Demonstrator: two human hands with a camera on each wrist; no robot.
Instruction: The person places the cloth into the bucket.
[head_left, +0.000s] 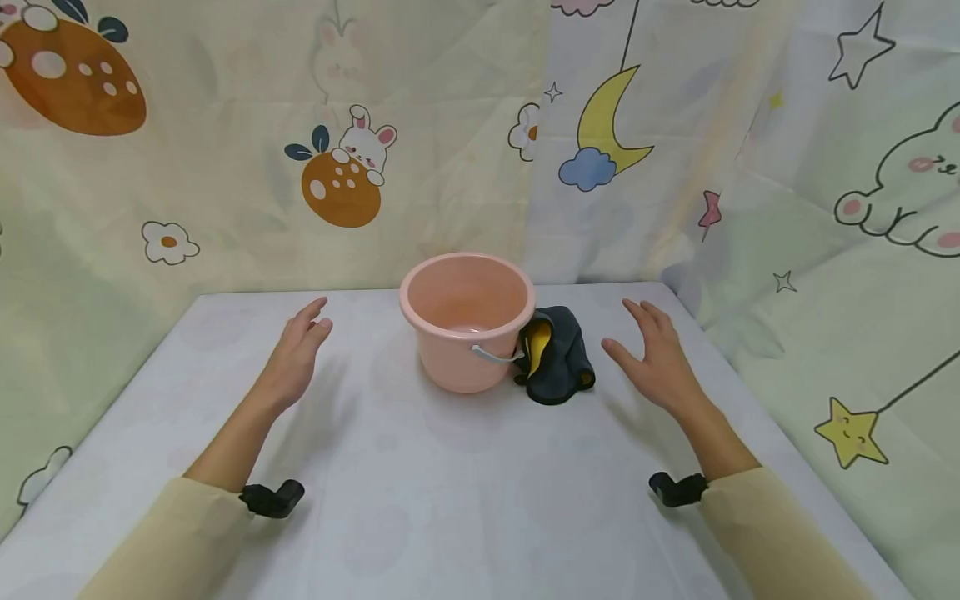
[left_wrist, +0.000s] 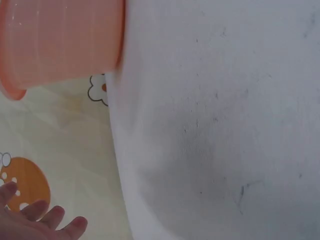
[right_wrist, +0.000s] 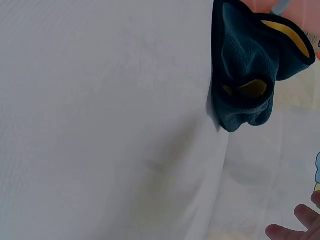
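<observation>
Holding nothing in wide left hand [head_left: 295, 360] or wide right hand [head_left: 657, 360]; nearer with the right to the dark cloth [head_left: 564, 354], at its nine o'clock, by the pink bucket [head_left: 450, 358].

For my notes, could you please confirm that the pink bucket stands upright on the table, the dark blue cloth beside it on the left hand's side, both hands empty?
Not quite: the dark blue cloth lies on the side of the right hand, not the left hand, as the head view shows. The pink bucket stands upright on the table, and both hands are empty.
</observation>
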